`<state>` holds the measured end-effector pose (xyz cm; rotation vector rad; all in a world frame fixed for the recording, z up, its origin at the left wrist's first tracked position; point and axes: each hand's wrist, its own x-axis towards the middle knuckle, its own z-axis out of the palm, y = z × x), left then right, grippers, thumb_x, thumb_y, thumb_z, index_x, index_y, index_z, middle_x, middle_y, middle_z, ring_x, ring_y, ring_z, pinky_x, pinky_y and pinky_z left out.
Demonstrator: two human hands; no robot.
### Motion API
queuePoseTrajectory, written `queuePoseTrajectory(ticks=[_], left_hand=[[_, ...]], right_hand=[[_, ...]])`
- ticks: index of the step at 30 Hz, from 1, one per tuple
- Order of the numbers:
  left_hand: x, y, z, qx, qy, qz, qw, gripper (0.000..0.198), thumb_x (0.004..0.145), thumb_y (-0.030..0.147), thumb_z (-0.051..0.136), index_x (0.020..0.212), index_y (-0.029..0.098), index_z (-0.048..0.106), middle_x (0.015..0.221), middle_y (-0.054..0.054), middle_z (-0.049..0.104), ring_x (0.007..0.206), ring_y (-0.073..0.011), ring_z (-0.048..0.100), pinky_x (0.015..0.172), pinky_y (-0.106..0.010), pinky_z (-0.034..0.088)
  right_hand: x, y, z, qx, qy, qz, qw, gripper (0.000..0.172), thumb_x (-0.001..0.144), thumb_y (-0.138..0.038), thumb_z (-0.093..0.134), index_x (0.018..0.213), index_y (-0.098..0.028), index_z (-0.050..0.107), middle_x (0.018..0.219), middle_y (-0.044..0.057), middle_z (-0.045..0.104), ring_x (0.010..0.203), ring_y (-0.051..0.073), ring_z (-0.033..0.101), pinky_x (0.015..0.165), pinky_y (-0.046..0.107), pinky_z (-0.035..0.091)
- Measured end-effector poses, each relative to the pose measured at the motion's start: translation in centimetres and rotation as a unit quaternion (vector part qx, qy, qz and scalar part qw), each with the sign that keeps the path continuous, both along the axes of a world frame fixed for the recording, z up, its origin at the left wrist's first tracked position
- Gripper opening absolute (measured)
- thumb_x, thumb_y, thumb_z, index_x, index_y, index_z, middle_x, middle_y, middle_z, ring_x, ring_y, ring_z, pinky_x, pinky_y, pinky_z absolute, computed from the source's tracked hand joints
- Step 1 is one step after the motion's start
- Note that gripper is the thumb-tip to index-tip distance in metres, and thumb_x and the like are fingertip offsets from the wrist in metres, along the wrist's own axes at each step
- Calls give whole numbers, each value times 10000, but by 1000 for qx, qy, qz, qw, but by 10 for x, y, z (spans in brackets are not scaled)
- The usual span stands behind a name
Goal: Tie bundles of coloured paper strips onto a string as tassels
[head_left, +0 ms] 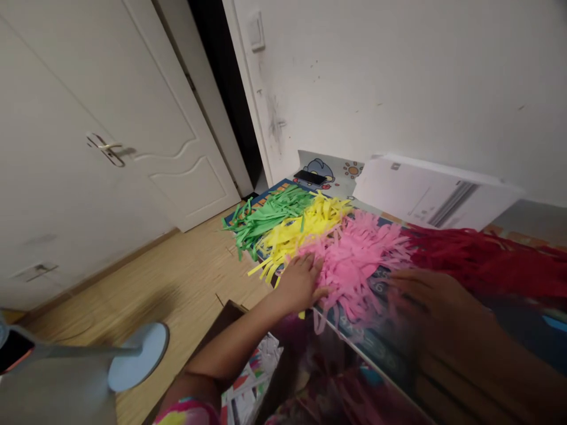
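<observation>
My left hand (302, 280) lies at the near left edge of a heap of pink paper strips (363, 248), fingers stretched out and touching it. My right hand (432, 304), blurred, is just right of the pink heap, over the table's dark printed surface (370, 348); its fingers look apart, with nothing visible in them. Yellow strips (305, 227) lie left of the pink ones, and green strips (274, 215) farther left. A dark red heap of strips (482, 260) spreads along the right, beyond my right hand.
A black phone (310, 177) and a white box (438, 192) sit at the back against the wall. Below the table, an open box (252, 378) holds papers. A round light-blue base (139, 357) stands on the floor near a white door (133, 106).
</observation>
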<state>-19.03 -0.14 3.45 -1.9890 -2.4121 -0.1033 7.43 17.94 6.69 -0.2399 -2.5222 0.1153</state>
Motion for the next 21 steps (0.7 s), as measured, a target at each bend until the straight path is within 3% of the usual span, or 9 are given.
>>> queuePoseTrajectory(ticks=[3, 7, 10, 12, 14, 17, 19, 21], left_hand=[[-1, -3, 10, -3, -60, -6, 998, 673, 979, 606, 360, 1448, 139, 481, 1415, -219, 562, 1312, -336, 539, 1064, -466, 432], [-16, 4, 41, -18, -156, -52, 986, 546, 1002, 581, 336, 1280, 226, 644, 1178, -83, 736, 1039, -227, 698, 872, -302, 509], [-31, 7, 58, -27, -158, -28, 987, 497, 1005, 551, 366, 1003, 246, 759, 931, -31, 779, 831, -180, 714, 727, -252, 489], [-44, 13, 62, 18, -111, 49, 992, 441, 988, 502, 441, 913, 214, 767, 891, -53, 771, 827, -200, 705, 716, -268, 483], [-58, 27, 62, 71, -68, 104, 990, 338, 972, 398, 499, 969, 182, 759, 979, -89, 764, 928, -230, 693, 784, -296, 492], [-75, 65, 51, 56, -83, 72, 992, 279, 948, 231, 504, 1087, 208, 744, 1099, -66, 756, 1016, -198, 680, 877, -276, 490], [-81, 93, 41, 13, -101, 45, 994, 267, 889, 186, 562, 1043, 252, 770, 1061, -24, 772, 981, -172, 695, 851, -238, 495], [-83, 115, 31, -24, -99, 45, 994, 222, 824, 178, 615, 946, 228, 794, 972, -51, 782, 931, -202, 707, 819, -261, 507]], right_hand=[[-69, 1, -6, -2, -21, 46, 999, 318, 985, -367, 461, 1161, -231, 689, 1101, 110, 733, 1034, 255, 680, 915, 434, 545], [-153, -5, -8, -120, -71, 61, 988, 429, 974, -253, 397, 1326, -114, 599, 1316, 168, 640, 1252, 267, 574, 1082, 451, 435], [-191, -3, -16, -198, -151, 107, 963, 388, 936, -201, 434, 1238, -137, 668, 1234, 142, 694, 1153, 255, 637, 1008, 410, 484], [-199, 1, -25, -213, -168, 126, 954, 344, 940, -220, 453, 1169, -182, 707, 1143, 93, 736, 1048, 225, 680, 929, 353, 519], [-196, 4, -31, -209, -180, 141, 951, 334, 959, -240, 444, 1151, -206, 715, 1131, 64, 742, 1023, 208, 685, 900, 319, 517], [-187, 2, -35, -184, -217, 171, 943, 278, 940, -234, 491, 1057, -203, 741, 1128, 66, 742, 1051, 225, 671, 939, 327, 480], [-183, -5, -33, -154, -235, 174, 944, 243, 905, -212, 538, 1033, -180, 742, 1161, 98, 728, 1106, 260, 646, 994, 374, 435], [-180, -15, -31, -114, -250, 153, 949, 258, 900, -207, 543, 1077, -159, 724, 1181, 133, 714, 1132, 283, 630, 1014, 414, 401]])
